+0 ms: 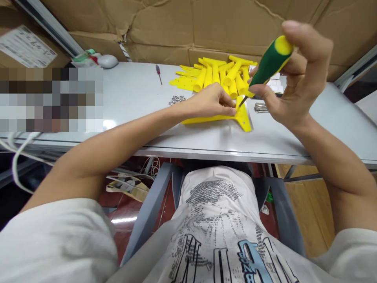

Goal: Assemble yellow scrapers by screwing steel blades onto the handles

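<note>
My right hand (306, 74) is closed around the green and yellow handle of a screwdriver (269, 61). The screwdriver is tilted, its shaft slanting down to the head of a yellow scraper (244, 120). That scraper lies on the table, its long handle pointing left and a thin metal strip along its right edge. A screw shows near the lower end of its head. My left hand (216, 100) grips the scraper where handle meets head, fingertips close to the screwdriver tip. Whether the tip sits in a screw is too small to tell.
Behind my hands lies a heap of yellow scraper parts (216, 67). Small screws (176, 100) are piled left of it, near another screwdriver (158, 70). Metal strips (260, 107) lie by my right hand. Cardboard (165, 23) backs the table (132, 94); a white mouse (107, 61) sits back left.
</note>
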A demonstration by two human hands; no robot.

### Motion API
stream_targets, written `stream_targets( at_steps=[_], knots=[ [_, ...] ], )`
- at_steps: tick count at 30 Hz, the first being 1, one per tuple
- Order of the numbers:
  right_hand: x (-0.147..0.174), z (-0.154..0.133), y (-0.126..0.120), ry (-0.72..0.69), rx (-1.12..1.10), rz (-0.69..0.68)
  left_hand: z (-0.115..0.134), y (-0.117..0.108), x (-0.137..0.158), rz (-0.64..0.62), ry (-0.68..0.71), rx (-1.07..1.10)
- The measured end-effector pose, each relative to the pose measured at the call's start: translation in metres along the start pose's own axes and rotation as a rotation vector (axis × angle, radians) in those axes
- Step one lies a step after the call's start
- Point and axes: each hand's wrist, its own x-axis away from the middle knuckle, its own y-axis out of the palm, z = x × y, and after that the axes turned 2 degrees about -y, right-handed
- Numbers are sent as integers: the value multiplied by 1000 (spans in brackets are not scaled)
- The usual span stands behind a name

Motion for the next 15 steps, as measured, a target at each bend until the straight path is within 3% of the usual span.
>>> stream_targets(
  at_steps=[3,7,12,15],
  knots=[
    [6,-6,2,105,7,11,-1,6,0,-7,30,-74],
    [7,-13,-1,420,-84,-59,-4,13,2,17,130,-207],
    [1,-6,-6,331,-132,42,-8,22,5,50,176,-310],
    [3,10,-11,478,-139,137,-8,13,6,41,157,-351]
  ],
)
